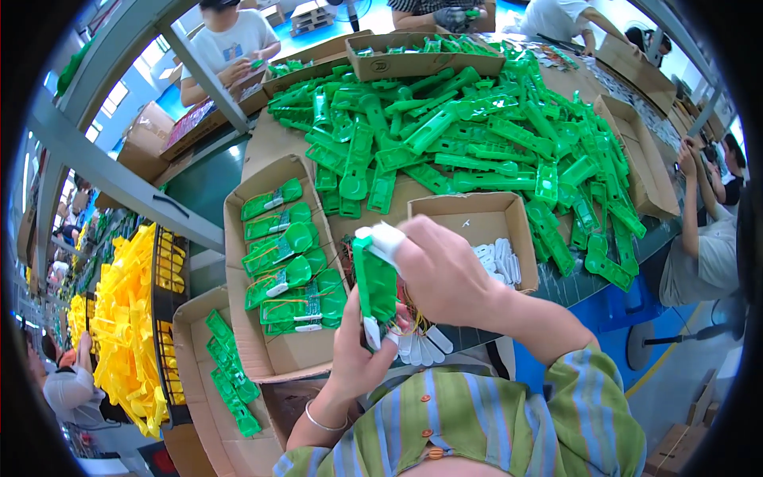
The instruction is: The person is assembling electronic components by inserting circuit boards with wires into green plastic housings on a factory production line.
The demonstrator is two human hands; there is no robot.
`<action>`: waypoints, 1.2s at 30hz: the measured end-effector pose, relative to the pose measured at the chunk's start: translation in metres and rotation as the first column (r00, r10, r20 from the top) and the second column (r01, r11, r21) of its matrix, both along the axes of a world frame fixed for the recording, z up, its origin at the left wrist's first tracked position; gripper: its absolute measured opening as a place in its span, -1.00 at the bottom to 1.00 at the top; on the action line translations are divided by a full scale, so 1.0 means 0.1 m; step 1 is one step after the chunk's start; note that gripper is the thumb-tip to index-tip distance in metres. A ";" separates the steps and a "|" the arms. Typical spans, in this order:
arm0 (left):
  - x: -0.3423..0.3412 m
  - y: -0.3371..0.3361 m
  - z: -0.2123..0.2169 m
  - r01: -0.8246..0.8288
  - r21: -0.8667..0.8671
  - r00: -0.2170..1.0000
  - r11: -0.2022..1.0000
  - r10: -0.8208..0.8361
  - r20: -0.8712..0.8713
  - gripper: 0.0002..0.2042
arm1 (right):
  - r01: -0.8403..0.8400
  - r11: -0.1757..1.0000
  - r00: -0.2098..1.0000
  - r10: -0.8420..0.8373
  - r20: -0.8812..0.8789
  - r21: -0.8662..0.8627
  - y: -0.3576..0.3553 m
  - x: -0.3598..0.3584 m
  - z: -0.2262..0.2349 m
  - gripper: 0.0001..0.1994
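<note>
Upright in front of my chest is a green plastic housing, hollow side showing. My left hand is closed round its lower end, next to a small white piece. My right hand bends over the upper end, fingers pressed against it. White shows at these fingertips; I cannot tell whether it is a finger cover or a part. Below the hands, thin coloured wires and several flat white strips lie at the table edge. A cardboard tray on the left holds several green housings with circuit boards and wires.
Loose green housings form a big pile at the back. An open box with white pieces stands right of my hands. Another cardboard tray holds green parts at lower left, beside a black crate of yellow parts. Other people work around the table.
</note>
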State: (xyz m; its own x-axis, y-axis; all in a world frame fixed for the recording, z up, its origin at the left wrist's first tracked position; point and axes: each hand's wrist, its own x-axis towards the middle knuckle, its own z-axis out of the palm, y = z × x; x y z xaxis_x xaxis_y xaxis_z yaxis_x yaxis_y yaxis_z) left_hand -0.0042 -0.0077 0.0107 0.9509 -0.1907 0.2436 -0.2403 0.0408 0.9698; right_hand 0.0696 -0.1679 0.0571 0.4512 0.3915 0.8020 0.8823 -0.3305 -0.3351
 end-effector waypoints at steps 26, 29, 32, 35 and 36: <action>0.05 0.08 -0.06 0.117 -0.509 0.881 0.853 -0.326 -0.342 -0.41 | -0.252 0.731 0.303 0.682 -0.666 0.634 -0.20 0.25 -0.34 -0.62; 0.18 0.26 0.04 -0.069 -0.460 0.934 0.885 -0.104 -0.341 -0.53 | -0.045 0.999 0.734 0.016 -0.679 -0.025 -0.40 0.67 -0.34 -0.60; 0.42 0.69 -0.04 -0.479 -0.304 0.832 0.823 0.316 -0.456 -0.66 | 0.708 0.549 0.642 -0.763 0.080 -0.444 -0.86 1.30 -0.63 -0.55; 0.56 0.84 -0.16 -0.512 -0.478 0.844 0.714 0.313 -0.436 -0.72 | 0.714 0.380 0.528 -0.844 0.097 -0.588 -1.31 1.50 -0.84 -0.60; 0.59 0.84 -0.17 -0.514 -0.548 0.837 0.660 0.246 -0.489 -0.72 | 0.696 0.424 0.579 -0.809 0.103 -0.580 -1.40 1.50 -0.87 -0.63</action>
